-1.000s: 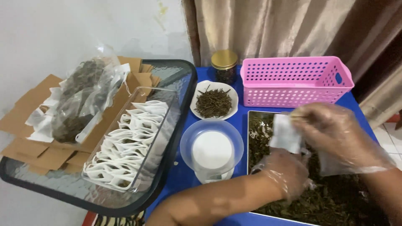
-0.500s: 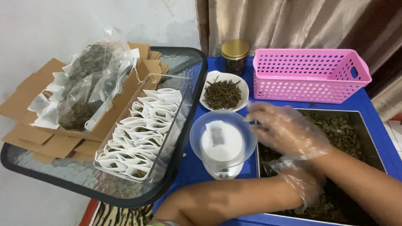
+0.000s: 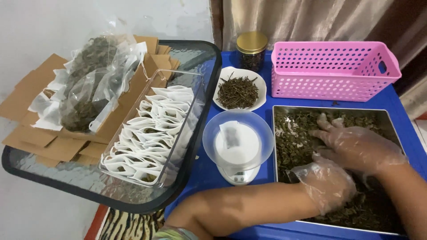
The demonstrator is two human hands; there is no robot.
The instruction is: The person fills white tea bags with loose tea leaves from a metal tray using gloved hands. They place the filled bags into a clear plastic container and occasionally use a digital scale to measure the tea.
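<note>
Looking down through the head camera, I see both gloved hands in the metal tray [image 3: 279, 116] of dried leaves [image 3: 293, 146] at about four o'clock in the view. My right hand [image 3: 358, 146] lies flat on the leaves with its fingers spread and pointing toward nine o'clock, pinching nothing that I can see. My left hand [image 3: 327, 184] sits just at its six o'clock, touching or nearly touching it, curled loosely with the knuckles up; whether it grips any leaves underneath I cannot tell. The left forearm crosses the bottom of the view from seven o'clock.

Just at nine o'clock of the tray stands a small white scale [image 3: 235, 171] carrying a clear round bowl [image 3: 213, 133], and a single small filter bag [image 3: 230, 133] with some dark filling lies in that bowl. At twelve o'clock of the bowl is a white dish [image 3: 222, 80] of dark stalks, and beyond it a jar with a gold lid [image 3: 251, 43]. A pink perforated basket [image 3: 331, 75] stands at twelve o'clock of the tray, just beside its far edge. All of these rest on a blue surface [image 3: 409, 129].

Toward nine o'clock, on a dark-rimmed glass table [image 3: 66, 184], a clear rectangular box [image 3: 133, 120] holds rows of white filter bags [image 3: 151, 133]. Further out at ten o'clock, clear plastic bags of leaves [image 3: 86, 84] lie on flattened brown cardboard [image 3: 26, 98].
</note>
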